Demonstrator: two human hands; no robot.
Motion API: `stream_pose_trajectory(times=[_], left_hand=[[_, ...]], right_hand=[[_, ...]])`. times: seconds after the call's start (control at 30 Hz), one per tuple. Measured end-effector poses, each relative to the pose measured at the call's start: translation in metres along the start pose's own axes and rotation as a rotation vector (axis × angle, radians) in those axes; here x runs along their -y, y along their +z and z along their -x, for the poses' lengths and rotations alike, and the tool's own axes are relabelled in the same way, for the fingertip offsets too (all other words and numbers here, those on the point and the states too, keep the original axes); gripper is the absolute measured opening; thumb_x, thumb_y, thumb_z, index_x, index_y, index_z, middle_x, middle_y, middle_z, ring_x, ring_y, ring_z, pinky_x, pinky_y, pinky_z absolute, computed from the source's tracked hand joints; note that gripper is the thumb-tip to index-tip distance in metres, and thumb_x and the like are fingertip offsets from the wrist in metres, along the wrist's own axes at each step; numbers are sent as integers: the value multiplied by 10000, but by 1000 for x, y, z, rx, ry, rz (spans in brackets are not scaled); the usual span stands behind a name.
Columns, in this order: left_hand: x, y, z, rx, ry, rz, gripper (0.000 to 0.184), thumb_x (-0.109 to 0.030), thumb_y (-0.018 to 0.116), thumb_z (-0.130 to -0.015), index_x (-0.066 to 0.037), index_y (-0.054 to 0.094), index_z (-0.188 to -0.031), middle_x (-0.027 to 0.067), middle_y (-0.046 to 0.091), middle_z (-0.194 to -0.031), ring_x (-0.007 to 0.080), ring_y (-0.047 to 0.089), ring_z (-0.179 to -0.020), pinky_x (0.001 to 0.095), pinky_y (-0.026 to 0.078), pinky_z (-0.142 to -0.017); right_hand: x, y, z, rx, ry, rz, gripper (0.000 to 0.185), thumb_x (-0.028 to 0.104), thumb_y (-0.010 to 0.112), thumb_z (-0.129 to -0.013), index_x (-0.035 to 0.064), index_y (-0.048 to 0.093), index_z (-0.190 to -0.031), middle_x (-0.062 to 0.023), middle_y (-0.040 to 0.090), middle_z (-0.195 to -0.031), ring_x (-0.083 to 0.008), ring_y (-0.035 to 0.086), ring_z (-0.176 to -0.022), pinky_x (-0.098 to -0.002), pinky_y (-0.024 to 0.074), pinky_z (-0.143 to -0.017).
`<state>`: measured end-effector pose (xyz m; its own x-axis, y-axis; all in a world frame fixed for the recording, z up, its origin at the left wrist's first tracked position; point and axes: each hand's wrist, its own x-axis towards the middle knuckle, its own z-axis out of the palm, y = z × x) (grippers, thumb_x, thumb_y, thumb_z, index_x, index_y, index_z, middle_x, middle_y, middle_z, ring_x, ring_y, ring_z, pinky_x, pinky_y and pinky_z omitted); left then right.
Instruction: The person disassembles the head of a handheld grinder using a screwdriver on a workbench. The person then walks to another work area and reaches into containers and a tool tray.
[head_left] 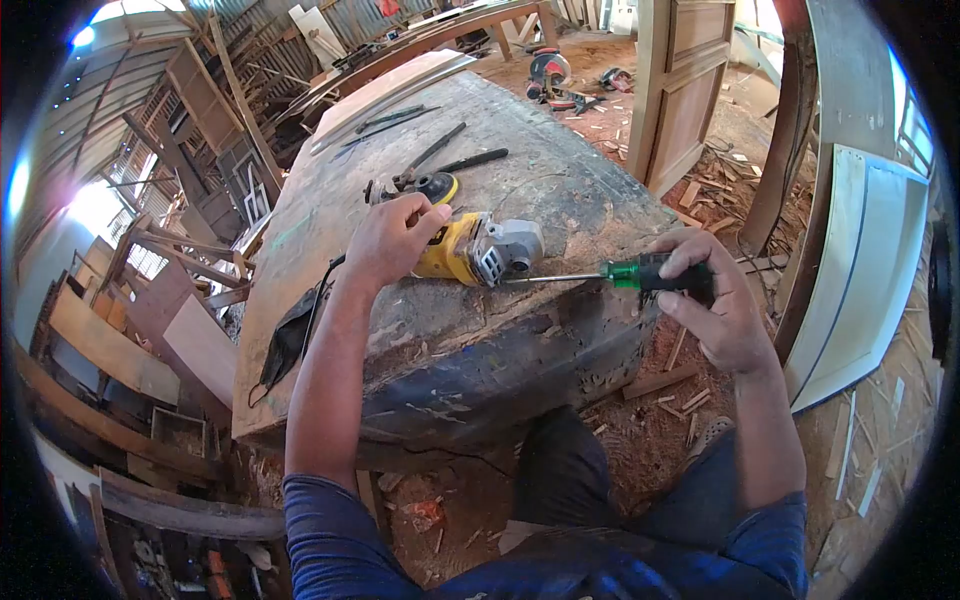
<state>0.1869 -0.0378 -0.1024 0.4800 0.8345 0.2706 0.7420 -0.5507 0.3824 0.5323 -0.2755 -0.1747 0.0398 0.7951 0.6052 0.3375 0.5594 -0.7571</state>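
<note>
A yellow angle grinder (pixel 455 251) with a grey metal head lies on the worn workbench (pixel 540 170). My left hand (pixel 392 238) is closed around the grinder's body and holds it against the bench top. In my right hand (pixel 705 300) is a screwdriver (pixel 622 274) with a green and black handle, fingers wrapped round the grip. Its shaft points left and the tip meets the grinder head's lower edge; the exact contact point is too small to make out. Just behind the grinder lies a round disc (pixel 437 187) with a yellow rim.
Dark bar-like tools (pixel 474 160) lie farther up the bench. A black cloth mask (pixel 290 335) rests near the left edge beside a cable. A panelled wooden door (pixel 685 90) stands at the right, and a miter saw (pixel 550 75) sits on the chip-strewn floor.
</note>
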Motion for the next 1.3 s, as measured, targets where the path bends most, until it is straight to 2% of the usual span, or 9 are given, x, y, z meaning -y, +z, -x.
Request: stream_pose_trajectory(times=[0.2,0.33,0.4,0.5,0.73,0.9,1.13,1.2,1.3], left_hand=[[0,0,-1,5,-10,3,537,-556,673,-1025,-33,782,-977,181,745,-872,334,708,-834,452,525,-792],[-5,-1,3,-3,-17,-15,537,-560,671,-1027,-37,783,-984,181,748,-893,331,709,-852,453,525,-802],[-5,-3,2,8,-21,-21,536,-560,670,-1027,-38,783,-987,182,749,-902,330,711,-861,453,525,-807],[0,2,2,-19,10,51,513,-498,662,-1026,3,702,-922,80,616,-765,182,564,-770,386,446,-722],[-2,1,1,-9,7,31,529,-513,653,-1029,2,693,-914,67,597,-762,185,551,-771,378,441,-733],[-3,1,2,-17,3,33,546,-524,641,-1032,4,684,-904,72,581,-756,191,537,-766,386,433,-726],[-2,1,2,-16,19,36,539,-510,642,-1039,8,669,-891,67,563,-738,183,523,-753,389,422,-712],[-3,1,2,-24,15,34,537,-505,644,-1039,10,666,-892,66,559,-734,182,522,-749,388,422,-709],[-1,-1,0,8,-9,-13,553,-570,661,-1019,-33,790,-991,179,747,-863,330,716,-828,448,528,-795]], right_hand=[[17,-5,-3,24,439,29,303,214,732,-1063,59,610,-1292,-96,639,-1239,-184,641,-1142,-366,527,-1023],[-8,-12,-2,79,-8,-34,355,299,697,-1111,59,606,-1355,-106,650,-1227,-182,641,-1176,-360,507,-1066],[-3,-7,-1,47,75,-2,360,290,701,-1110,62,611,-1374,-106,651,-1221,-183,644,-1179,-355,503,-1068],[-3,0,-3,-39,334,54,413,296,736,-1085,58,606,-1397,-99,645,-1245,-187,642,-1196,-358,496,-1084],[-12,-6,3,2,68,-64,498,394,698,-1115,30,579,-1433,-92,642,-1194,-169,648,-1157,-346,517,-1060],[17,1,-8,-43,471,-72,470,267,790,-1033,48,579,-1392,-77,636,-1218,-177,644,-1152,-346,534,-1029],[-18,-3,-1,-8,-8,-72,399,292,762,-1056,47,609,-1330,-83,648,-1242,-184,641,-1178,-348,520,-1044],[-9,-2,-3,-36,213,80,389,238,789,-1029,47,607,-1315,-83,646,-1247,-185,629,-1206,-367,496,-1085],[7,-5,-7,-16,551,-18,404,246,812,-1019,45,611,-1306,-92,642,-1267,-194,623,-1241,-380,483,-1122]])
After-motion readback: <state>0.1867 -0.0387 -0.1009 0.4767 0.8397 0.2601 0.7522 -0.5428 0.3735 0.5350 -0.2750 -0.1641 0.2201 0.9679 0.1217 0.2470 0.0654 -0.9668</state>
